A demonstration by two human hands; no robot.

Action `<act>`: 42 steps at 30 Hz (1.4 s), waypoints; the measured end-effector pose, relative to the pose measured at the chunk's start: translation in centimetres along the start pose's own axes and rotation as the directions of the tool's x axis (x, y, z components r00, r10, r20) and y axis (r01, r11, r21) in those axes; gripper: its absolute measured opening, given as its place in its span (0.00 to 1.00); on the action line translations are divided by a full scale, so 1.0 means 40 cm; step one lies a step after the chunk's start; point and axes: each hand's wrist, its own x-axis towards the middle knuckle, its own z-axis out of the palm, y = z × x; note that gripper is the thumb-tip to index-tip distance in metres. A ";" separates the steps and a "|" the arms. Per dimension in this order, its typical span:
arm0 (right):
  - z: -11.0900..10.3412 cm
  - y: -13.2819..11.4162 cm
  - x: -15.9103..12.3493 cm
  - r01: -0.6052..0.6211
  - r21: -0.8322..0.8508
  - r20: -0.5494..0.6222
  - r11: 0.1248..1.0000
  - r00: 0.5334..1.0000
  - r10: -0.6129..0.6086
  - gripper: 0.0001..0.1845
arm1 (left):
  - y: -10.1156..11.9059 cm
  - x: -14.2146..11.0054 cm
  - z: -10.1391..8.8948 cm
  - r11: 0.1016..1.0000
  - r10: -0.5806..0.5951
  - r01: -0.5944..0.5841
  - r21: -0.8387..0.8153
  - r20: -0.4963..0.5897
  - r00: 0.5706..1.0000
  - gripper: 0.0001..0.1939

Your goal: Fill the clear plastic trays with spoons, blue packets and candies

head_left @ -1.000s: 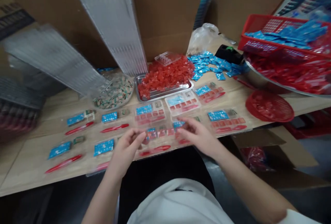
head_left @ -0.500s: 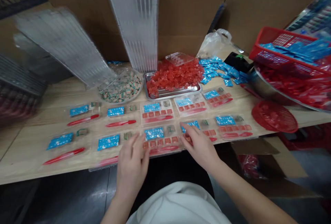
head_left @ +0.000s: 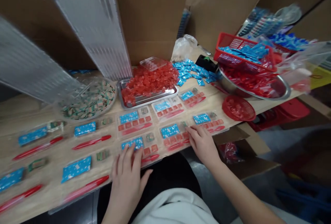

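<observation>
Fingers apart, my left hand [head_left: 127, 170] lies over the front of a clear plastic tray holding a blue packet [head_left: 137, 142], red squares [head_left: 154, 148] and a red pen-like stick [head_left: 150, 158]. Its fingertips partly cover the packet. My right hand [head_left: 203, 144] is at the right end of the neighbouring tray, beside that tray's blue packet [head_left: 170, 131] and red squares [head_left: 172, 139]. Its fingers are bent and drawn together; whatever is under the fingertips is hidden. Trays to the left hold a blue packet [head_left: 76, 169], a small green-and-tan packet [head_left: 102, 154] and a red stick [head_left: 88, 186].
Behind the rows stand a metal tray [head_left: 144, 99] heaped with red pieces, a round dish [head_left: 113, 101] of small green-and-tan packets and stacked clear trays [head_left: 103, 27]. At right are loose blue packets [head_left: 191, 69], a red basket [head_left: 219, 44], a metal bowl [head_left: 286, 91] and a small red basket [head_left: 249, 112].
The view has swung right, so the table contents sit further left. My left hand has come over the blue packet of a tray; my right hand stays at the neighbouring tray, near its right end.
</observation>
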 end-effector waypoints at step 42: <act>-0.017 -0.012 -0.146 -0.738 0.667 0.645 0.105 0.642 0.414 0.20 | 0.025 0.032 -0.058 0.882 0.454 -0.468 -0.057 -0.169 0.875 0.24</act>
